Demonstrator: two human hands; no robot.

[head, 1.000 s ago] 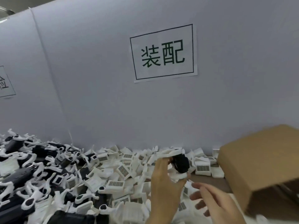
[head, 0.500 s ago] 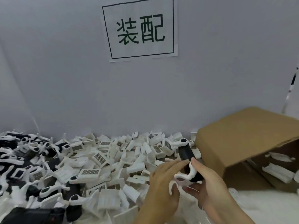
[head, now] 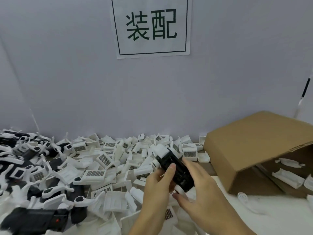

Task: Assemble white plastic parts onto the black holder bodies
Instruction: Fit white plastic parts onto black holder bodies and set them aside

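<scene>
Both hands meet low in the middle of the view around one black holder (head: 176,170). The left hand (head: 157,187) grips it from the near side, thumb (head: 170,168) laid across its top face, the other fingers curled beneath and hidden. The right hand (head: 201,189) holds the holder's right flank and near end; its fingers wrap round the far side, out of sight, and its thumb (head: 182,199) reaches under the near end. Both forearms are cut off by the bottom edge.

The holder lies tilted, its far end pointing up and away from the hands. A white part (head: 160,150) sits on that far end. Whether it is fully seated cannot be told. Another bit of white shows below the near end, mostly covered by the right hand.

Beyond and to the left of the left hand spreads a heap of loose white pieces (head: 105,160), many with dark grid labels. Farther left lie finished black-and-white units (head: 33,158), blurred and partly cut by the frame edge.

Just right of the right hand a cardboard box (head: 254,141) lies on its side, mouth toward the viewer, with a few white pieces (head: 286,178) inside; its right part runs out of view. Above the hands, on the grey wall (head: 67,73), hangs a paper sign (head: 151,26), its top cropped.
</scene>
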